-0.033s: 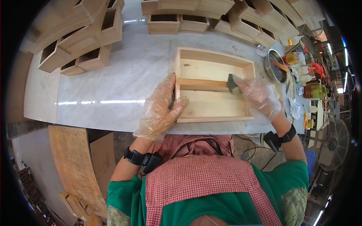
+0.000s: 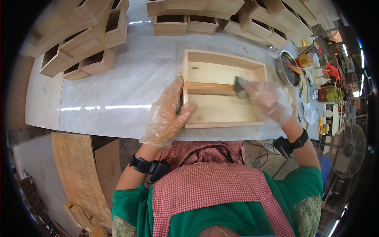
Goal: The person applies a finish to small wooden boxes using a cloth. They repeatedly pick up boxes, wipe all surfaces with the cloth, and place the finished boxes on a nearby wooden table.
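A shallow wooden box [image 2: 221, 125] lies on the table in front of me, split lengthwise by a wooden divider [image 2: 213, 86]. My left hand [image 2: 166, 110], in a clear plastic glove, grips the box's left end, with its thumb by the near left corner. Inside a similar glove, my right hand [image 2: 270, 100] is closed on a dark grey sanding pad [image 2: 240, 87]. The pad rests on the divider's right part. Motion blurs the right hand, and its fingertips are partly hidden behind the pad.
Pale wooden boxes stand stacked at the far left [image 2: 94, 61] and along the back [image 2: 170, 27]. On the right are a metal bowl [image 2: 282, 72] with a brush-like tool in it, a white cloth [image 2: 308, 113] and several bottles. The table's near edge runs just before my apron.
My right hand has slid slightly left along the divider with the sanding pad. The left hand and the box look practically unmoved.
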Demonstrator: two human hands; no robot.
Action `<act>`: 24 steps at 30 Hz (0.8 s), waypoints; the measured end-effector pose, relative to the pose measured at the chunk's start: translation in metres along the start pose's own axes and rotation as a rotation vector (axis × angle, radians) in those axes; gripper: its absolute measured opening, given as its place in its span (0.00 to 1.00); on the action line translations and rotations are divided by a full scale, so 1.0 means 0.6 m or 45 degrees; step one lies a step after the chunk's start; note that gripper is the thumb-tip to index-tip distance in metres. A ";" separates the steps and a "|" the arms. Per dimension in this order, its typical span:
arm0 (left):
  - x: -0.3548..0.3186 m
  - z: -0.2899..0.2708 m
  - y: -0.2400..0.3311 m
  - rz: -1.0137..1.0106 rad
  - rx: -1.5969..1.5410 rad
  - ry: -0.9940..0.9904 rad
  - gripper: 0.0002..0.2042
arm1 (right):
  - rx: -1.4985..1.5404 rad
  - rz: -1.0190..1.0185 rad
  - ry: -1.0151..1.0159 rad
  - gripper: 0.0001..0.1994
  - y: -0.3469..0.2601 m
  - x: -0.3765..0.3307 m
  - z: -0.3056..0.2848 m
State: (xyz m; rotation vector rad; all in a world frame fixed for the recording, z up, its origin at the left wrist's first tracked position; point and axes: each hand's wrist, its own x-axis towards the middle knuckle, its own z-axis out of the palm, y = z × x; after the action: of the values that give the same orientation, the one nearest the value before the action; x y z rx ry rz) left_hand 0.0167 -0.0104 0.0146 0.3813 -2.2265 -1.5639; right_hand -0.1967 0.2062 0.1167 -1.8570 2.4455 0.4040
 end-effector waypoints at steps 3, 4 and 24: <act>0.002 -0.003 0.002 -0.025 0.018 -0.017 0.34 | 0.982 0.110 -0.049 0.11 -0.067 0.071 -0.012; 0.002 -0.005 0.004 -0.038 0.035 -0.020 0.34 | 1.143 0.050 -0.004 0.11 -0.088 0.097 -0.013; 0.025 0.021 0.122 0.608 0.960 -0.341 0.29 | 0.176 -0.127 0.636 0.22 0.049 -0.014 0.002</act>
State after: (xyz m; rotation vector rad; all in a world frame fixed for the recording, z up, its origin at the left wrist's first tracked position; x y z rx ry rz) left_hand -0.0022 0.0186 0.0819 -0.1782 -2.7833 -0.5233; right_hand -0.2226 0.2214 0.1226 -2.2177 2.5561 -0.2632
